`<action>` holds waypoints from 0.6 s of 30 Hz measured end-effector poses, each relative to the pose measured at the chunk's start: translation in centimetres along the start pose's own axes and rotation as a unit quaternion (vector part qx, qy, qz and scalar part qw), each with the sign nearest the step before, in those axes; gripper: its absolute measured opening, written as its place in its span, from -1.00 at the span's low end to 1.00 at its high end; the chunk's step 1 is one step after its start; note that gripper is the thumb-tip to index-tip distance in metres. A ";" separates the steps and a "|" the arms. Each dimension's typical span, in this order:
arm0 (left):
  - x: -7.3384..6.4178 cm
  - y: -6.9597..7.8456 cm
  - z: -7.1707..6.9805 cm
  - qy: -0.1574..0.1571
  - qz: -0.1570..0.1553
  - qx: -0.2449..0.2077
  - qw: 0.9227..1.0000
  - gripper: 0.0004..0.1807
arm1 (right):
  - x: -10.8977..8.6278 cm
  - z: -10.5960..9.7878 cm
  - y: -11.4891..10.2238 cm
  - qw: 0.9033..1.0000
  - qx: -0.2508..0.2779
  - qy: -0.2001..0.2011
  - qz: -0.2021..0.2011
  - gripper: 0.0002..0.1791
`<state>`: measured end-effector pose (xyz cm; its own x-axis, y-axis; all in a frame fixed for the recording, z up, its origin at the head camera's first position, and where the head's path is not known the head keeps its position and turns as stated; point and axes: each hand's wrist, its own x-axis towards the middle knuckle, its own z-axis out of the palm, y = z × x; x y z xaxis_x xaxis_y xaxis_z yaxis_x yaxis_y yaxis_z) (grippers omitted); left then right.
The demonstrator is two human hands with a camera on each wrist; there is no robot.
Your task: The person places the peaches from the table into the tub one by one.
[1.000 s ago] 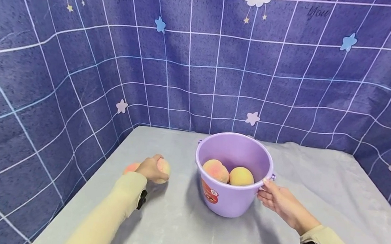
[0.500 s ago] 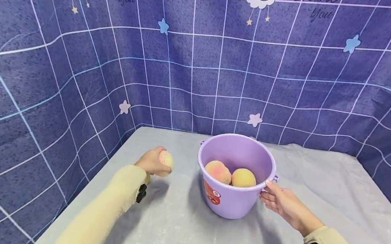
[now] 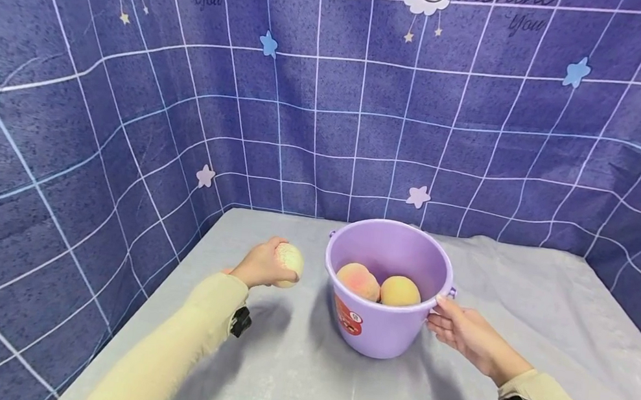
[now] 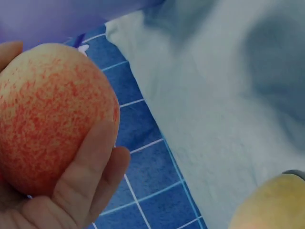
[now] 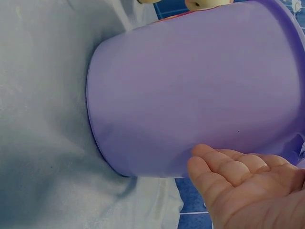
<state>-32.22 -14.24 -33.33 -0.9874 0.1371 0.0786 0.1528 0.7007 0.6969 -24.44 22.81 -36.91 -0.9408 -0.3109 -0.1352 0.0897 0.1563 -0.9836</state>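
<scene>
My left hand grips a peach above the table, left of the lilac bucket. Seen from the left wrist, that peach is speckled red over cream, with fingers curled round it. My right hand pinches the bucket's rim at its right side, thumb over the edge and fingers against the outer wall. Inside the bucket lie a pink-and-yellow peach and a plain yellow round fruit. The bucket stands upright; its lower inside is hidden.
A reddish bit of fruit shows behind the left wrist, mostly covered. A yellow fruit rests at the left wrist view's lower corner. Grey cloth covers the table; a blue gridded curtain hangs behind and at the left.
The left hand has lifted the peach off the table and moved it right, closer to the bucket. The right hand keeps its hold on the rim; the bucket stays put.
</scene>
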 end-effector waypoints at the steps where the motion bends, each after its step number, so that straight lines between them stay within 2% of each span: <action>1: 0.0 0.2 0.0 0.007 -0.004 -0.004 1.000 -0.12 | 0.0 0.0 0.0 1.000 0.000 -0.002 -0.001 -0.22; 7: 0.1 0.9 -0.9 0.032 -0.028 -0.022 0.999 -0.14 | 0.0 0.1 0.1 1.000 0.002 -0.004 -0.001 -0.21; 12: 0.2 1.4 -1.7 0.056 -0.014 0.001 0.998 -0.15 | 0.0 0.1 0.1 1.000 0.001 -0.004 -0.002 -0.22; 18: 0.2 2.3 -2.4 0.068 0.002 -0.001 0.998 -0.16 | 0.1 0.0 0.1 1.000 0.002 0.001 -0.002 -0.24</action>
<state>-32.18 -14.23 -29.98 -0.9830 0.0435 0.1781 0.1575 0.6984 0.6982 -24.50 22.82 -36.99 -0.9414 -0.3105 -0.1318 0.0876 0.1521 -0.9845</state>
